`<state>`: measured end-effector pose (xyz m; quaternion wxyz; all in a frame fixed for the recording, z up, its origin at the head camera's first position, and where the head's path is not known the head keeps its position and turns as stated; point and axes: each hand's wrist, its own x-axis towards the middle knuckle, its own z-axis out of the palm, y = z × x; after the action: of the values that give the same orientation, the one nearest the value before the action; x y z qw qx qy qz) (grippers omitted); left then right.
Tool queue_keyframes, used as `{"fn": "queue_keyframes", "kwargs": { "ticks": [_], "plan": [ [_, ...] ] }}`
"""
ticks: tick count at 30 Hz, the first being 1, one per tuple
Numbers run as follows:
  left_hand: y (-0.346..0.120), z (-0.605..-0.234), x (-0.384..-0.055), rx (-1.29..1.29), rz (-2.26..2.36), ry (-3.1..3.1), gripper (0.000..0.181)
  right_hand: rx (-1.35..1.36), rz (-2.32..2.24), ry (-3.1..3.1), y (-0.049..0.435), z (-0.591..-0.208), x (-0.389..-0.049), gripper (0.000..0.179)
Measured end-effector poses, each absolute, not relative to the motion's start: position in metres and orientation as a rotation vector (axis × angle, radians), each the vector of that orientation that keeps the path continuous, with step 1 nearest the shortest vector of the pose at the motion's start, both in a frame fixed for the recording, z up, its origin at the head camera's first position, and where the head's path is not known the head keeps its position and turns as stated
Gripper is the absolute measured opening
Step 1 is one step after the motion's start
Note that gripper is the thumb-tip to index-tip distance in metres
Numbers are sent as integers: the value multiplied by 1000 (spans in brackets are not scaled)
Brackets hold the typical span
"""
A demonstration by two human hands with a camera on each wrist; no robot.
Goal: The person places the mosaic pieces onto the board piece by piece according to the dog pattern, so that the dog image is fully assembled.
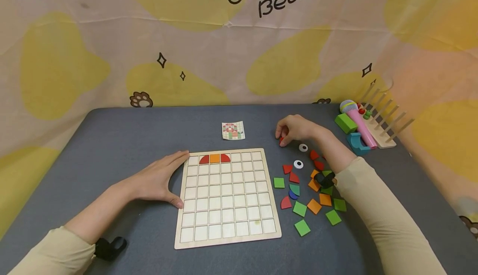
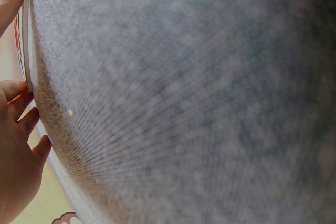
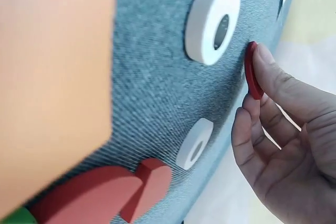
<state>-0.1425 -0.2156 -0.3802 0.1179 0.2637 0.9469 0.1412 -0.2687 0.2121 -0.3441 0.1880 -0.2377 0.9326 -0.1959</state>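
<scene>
My left hand [image 1: 156, 179] rests along the left edge of a pale wooden grid board [image 1: 228, 190], thumb and fingers spread wide. In the top row of that board lie an orange square [image 1: 214, 158] and a red quarter-round piece on each side of it. Beyond the board's right side, my right hand [image 1: 297, 128] pinches a small red piece [image 3: 252, 72] between thumb and fingers, low over the table. Close to this hand are two white discs with black centres, the nearer one an eye piece [image 1: 303, 147]. The held piece's full outline is partly hidden by the thumb.
Loose green squares [image 1: 302, 227], orange squares [image 1: 314, 206] and red pieces [image 1: 286, 202] are scattered right of the board. A small pattern card [image 1: 233, 130] lies behind it. At the back right are a pink toy microphone [image 1: 360, 123], blocks and a wooden peg rack [image 1: 386, 138].
</scene>
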Motion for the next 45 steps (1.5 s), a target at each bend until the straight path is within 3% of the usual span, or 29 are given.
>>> {"fn": "queue_keyframes", "kwargs": {
  "ticks": [9,18,31,45],
  "plan": [
    [-216,-380,-143,766,415,2766,134,-717,-489,2619,205,-338,-266,12],
    [-216,-380,-143,753,417,2760,136,-719,-629,2746,186,-334,-258,16],
    [-217,-379,-144,766,410,2768,135,-711,-1002,2563,120,-329,-237,24],
    [-218,-380,-144,784,427,2774,135,-812,-1095,2482,60,-332,-215,9]
  ]
}}
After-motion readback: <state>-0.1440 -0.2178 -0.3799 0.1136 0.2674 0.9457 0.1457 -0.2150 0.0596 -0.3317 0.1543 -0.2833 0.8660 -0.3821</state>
